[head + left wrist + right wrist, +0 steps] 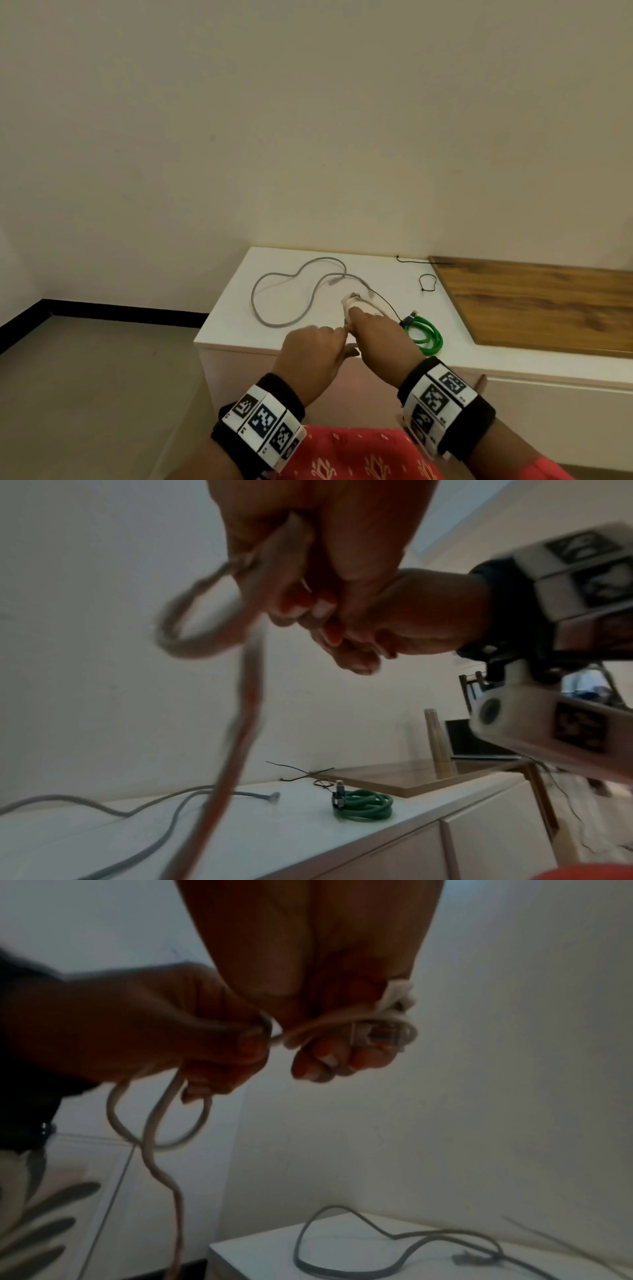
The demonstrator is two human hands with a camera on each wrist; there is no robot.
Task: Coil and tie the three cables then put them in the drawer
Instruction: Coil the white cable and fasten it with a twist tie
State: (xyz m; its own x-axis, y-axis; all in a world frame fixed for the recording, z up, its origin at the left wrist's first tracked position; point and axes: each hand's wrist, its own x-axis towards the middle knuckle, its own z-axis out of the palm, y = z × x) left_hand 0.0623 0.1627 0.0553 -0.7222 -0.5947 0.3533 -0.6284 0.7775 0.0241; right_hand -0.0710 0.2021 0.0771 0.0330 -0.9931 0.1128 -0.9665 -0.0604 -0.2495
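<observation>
Both hands work a white cable [387, 1010] above the front edge of the white cabinet top [239, 325]. My right hand [373, 329] grips a bundle of its coils with the clear plug [380, 1035] against the fingers. My left hand [315, 346] pinches the same cable [246, 685], which forms a loop [161, 1118] and hangs down. A grey cable [291, 291] lies loose and uncoiled on the cabinet top. A green cable [424, 334] lies coiled at the right, tied.
Two black cable ties lie on the cabinet: one looped [427, 282], one straight [424, 261] by the wall. A wooden panel [541, 301] covers the cabinet's right part. White drawer fronts [479, 842] run below the top. Grey floor lies to the left.
</observation>
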